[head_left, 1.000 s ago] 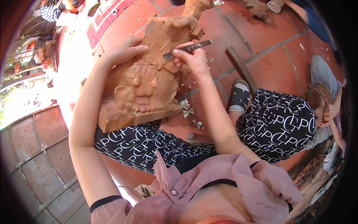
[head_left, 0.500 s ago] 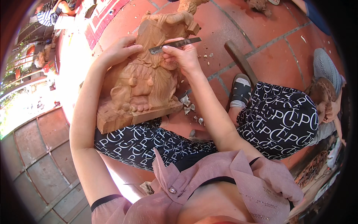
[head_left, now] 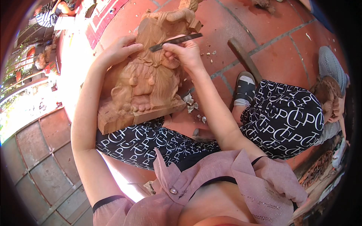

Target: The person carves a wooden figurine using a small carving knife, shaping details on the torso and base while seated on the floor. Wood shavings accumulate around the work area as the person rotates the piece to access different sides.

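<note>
A carved wooden statue with folds and rounded relief leans across my lap on its thick block base. My left hand is closed around the statue's left side, its thumb lying on the front; the other fingers partly hide behind the wood. In my right hand I pinch a thin, flat, dark strip-shaped tool, perhaps a file. Its left end meets or hovers just over the carving's middle, and the other end sticks out to the right past my knuckles. Contact at that tip is too fine to tell.
A wooden handle or bar lies on the red tiled floor beside my sandalled foot. Pale shavings lie right of the base. Another carved wooden piece stands at the far right. A person sits at the upper left.
My right hand and the tool have shifted slightly upward and left along the carving. My left hand keeps its hold on the statue's side; the view has shifted a little.
</note>
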Available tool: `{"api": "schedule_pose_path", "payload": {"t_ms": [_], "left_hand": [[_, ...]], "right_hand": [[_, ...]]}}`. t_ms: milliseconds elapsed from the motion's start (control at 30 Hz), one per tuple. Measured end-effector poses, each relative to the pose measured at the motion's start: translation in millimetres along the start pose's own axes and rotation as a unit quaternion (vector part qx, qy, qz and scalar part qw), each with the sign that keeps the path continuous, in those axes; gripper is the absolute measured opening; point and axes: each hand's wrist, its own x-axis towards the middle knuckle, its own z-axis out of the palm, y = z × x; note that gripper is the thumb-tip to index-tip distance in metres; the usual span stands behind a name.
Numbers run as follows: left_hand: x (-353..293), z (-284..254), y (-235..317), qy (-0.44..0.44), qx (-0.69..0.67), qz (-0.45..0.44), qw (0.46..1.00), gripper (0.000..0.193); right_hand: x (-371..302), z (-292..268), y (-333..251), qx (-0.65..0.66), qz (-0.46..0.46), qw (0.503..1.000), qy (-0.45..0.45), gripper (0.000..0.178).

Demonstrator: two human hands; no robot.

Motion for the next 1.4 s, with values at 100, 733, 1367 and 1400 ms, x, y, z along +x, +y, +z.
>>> {"api": "schedule_pose_path", "payload": {"t_ms": [100, 733, 1367, 1400], "left_hand": [[-2.7, 3.6, 3.5, 0.018, 0.020, 0.027, 0.999, 0.035], [13.2, 6.3, -32.9, 0.078, 0.030, 0.107, 0.991, 0.029], [15.6, 35.3, 13.4, 0.217, 0.227, 0.019, 0.949, 0.079], [4.4, 34.9, 30.1, 0.205, 0.200, 0.022, 0.958, 0.078]], "right_hand": [[-0.4, -1.3, -13.9, 0.006, -0.014, 1.000, -0.014, 0.009], [-1.6, -11.5, -36.0, -0.051, -0.086, 0.986, 0.134, 0.021], [-23.6, 7.3, -106.9, -0.050, -0.096, 0.991, 0.083, 0.014], [-24.1, -0.3, -100.1, -0.040, -0.072, 0.993, 0.088, 0.015]]}}
